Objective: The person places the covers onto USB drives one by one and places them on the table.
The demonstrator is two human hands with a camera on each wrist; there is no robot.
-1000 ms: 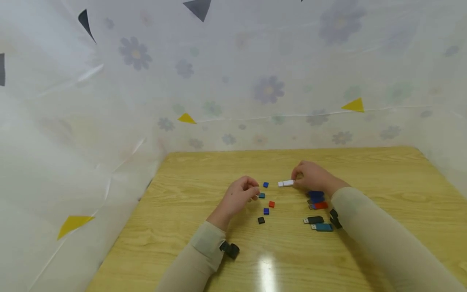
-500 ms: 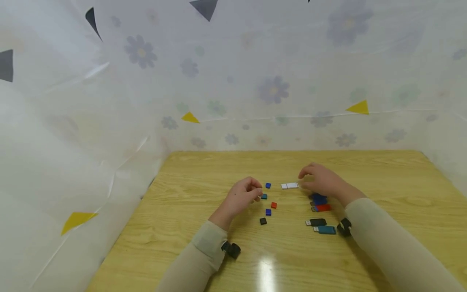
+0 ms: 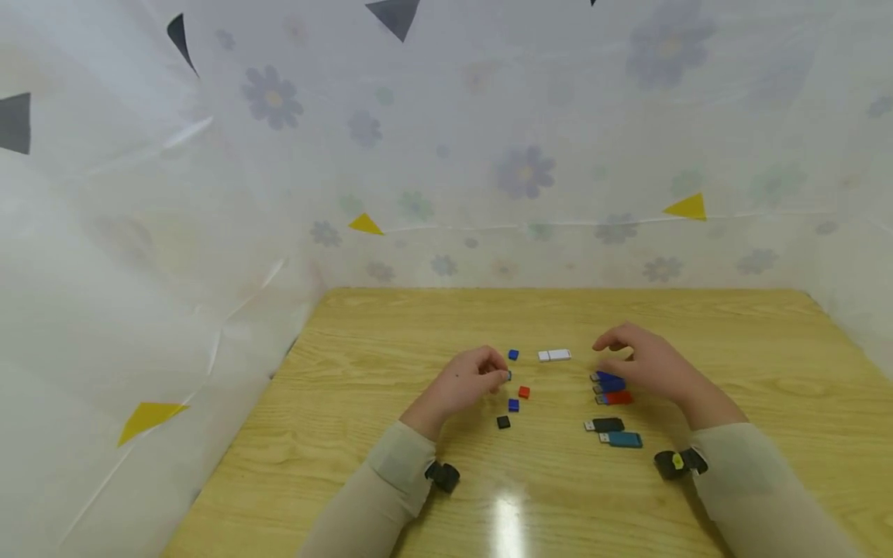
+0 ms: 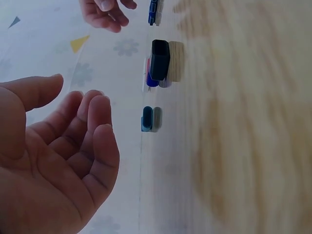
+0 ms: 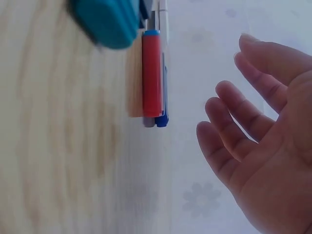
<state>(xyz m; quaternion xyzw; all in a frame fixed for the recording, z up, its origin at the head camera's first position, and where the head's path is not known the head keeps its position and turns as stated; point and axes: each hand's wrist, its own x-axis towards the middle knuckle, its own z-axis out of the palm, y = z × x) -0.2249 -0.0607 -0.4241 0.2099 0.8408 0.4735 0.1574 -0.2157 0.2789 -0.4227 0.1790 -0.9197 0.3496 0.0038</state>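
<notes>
Head view: the white stick [image 3: 554, 356] lies flat on the grainy surface [image 3: 391, 333], between my left hand [image 3: 462, 387] and right hand [image 3: 659, 368]. Left wrist: left's cupped, empty. Right wrist: boxy red stick [image 5: 151, 73], my right spread, empty.

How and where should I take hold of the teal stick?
I'd probably pinch the teal stick across its body's right end, coming from the right: it lies flat, its metal plug points left, and that end juts past the black stick beyond it.
</notes>
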